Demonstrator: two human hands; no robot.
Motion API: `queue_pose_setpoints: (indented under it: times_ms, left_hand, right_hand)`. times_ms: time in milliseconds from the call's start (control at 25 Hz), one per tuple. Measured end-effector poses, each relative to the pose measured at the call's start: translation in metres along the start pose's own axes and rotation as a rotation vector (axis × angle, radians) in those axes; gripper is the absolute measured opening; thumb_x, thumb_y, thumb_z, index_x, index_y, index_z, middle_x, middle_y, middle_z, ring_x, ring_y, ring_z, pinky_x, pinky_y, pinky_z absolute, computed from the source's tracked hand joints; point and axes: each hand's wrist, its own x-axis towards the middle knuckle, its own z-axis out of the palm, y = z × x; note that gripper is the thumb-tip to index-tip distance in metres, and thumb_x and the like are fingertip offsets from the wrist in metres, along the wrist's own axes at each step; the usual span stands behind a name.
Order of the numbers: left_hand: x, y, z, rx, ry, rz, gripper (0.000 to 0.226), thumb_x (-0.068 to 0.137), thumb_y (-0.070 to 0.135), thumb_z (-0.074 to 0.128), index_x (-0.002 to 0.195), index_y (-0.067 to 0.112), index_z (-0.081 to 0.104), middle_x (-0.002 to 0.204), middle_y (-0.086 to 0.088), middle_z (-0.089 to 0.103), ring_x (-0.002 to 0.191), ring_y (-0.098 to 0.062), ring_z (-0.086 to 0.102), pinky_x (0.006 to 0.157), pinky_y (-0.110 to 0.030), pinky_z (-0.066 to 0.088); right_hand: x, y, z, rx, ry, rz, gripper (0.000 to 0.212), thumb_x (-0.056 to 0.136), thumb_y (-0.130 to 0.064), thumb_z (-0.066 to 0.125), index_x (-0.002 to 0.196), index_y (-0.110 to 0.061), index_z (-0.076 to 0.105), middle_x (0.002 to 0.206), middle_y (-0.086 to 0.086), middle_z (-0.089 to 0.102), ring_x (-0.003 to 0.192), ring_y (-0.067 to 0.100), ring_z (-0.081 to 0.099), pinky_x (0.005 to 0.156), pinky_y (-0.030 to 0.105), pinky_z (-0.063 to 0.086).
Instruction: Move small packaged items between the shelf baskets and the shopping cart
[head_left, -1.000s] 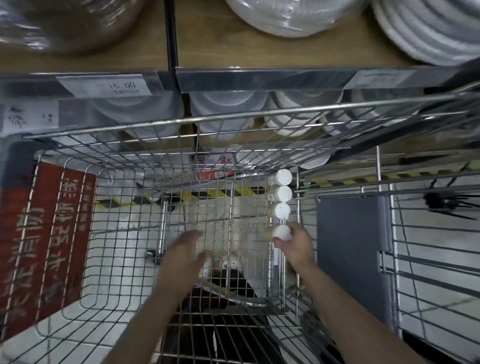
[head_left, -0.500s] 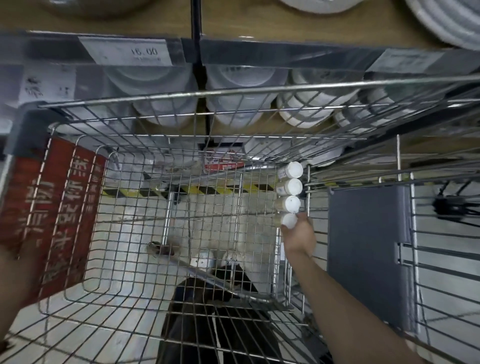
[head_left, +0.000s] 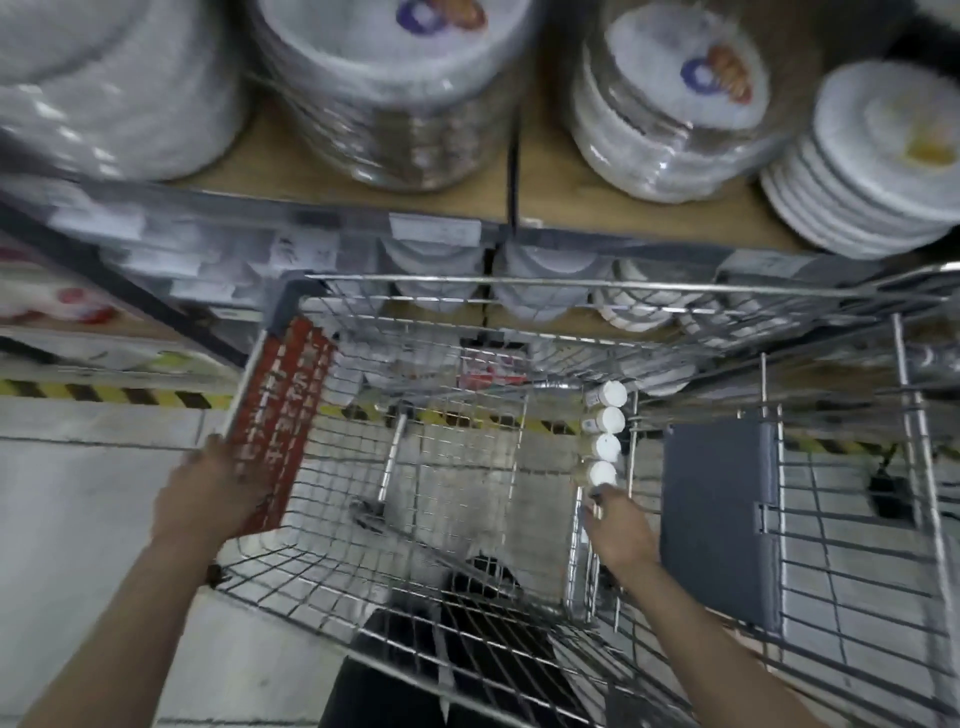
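Note:
Several small white-capped bottles (head_left: 607, 420) stand in a row against the right wall inside the wire shopping cart (head_left: 519, 283). My right hand (head_left: 621, 532) reaches into the cart, and its curled fingertips pinch the nearest bottle (head_left: 600, 474) just below the cap. My left hand (head_left: 208, 499) grips the cart's left wall, fingers over the red sign (head_left: 283, 415) fixed there. The rest of the cart bottom holds nothing.
Wrapped stacks of white paper plates (head_left: 675, 104) fill the wooden shelf above the cart, and more sit on the shelf below it. A grey flap (head_left: 719, 519) hangs on the cart's right section. Yellow-black tape (head_left: 104, 392) marks the floor.
The view has tilted up and the shelf of plates has come into sight. My left hand left the cart's inside and took hold of its left wall. My right hand stays at the nearest bottle.

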Motion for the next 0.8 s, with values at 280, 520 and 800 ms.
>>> queue_pose_setpoints:
  times_ms: [280, 520, 800]
  left_hand:
    - [-0.078, -0.034, -0.095, -0.035, -0.193, 0.291, 0.031, 0.093, 0.032, 0.051, 0.121, 0.018, 0.055, 0.114, -0.004, 0.061, 0.104, -0.023, 0.06, 0.083, -0.031, 0.049]
    - [-0.104, -0.19, -0.171, -0.178, 0.036, 0.214, 0.05, 0.097, 0.036, 0.047, 0.143, 0.02, 0.037, 0.143, 0.001, 0.045, 0.128, -0.015, 0.045, 0.102, -0.026, 0.037]
    - [-0.098, -0.335, -0.253, -0.235, 0.229, 0.0, 0.047, 0.096, 0.035, 0.049, 0.139, 0.017, 0.042, 0.136, 0.0, 0.051, 0.119, -0.015, 0.052, 0.093, -0.026, 0.042]
  right_hand:
    - [-0.111, -0.152, -0.019, -0.187, -0.049, -0.371, 0.037, 0.096, -0.032, 0.049, 0.13, -0.017, 0.05, 0.115, 0.005, 0.066, 0.102, 0.023, 0.062, 0.074, 0.027, 0.045]
    - [-0.205, -0.331, 0.03, -0.142, 0.004, -0.638, 0.033, 0.093, -0.03, 0.054, 0.124, -0.019, 0.055, 0.112, 0.005, 0.066, 0.1, 0.024, 0.062, 0.079, 0.029, 0.047]
    - [-0.288, -0.491, 0.06, -0.13, 0.004, -0.951, 0.035, 0.093, -0.034, 0.051, 0.125, -0.02, 0.055, 0.124, 0.001, 0.059, 0.115, 0.019, 0.054, 0.093, 0.031, 0.043]
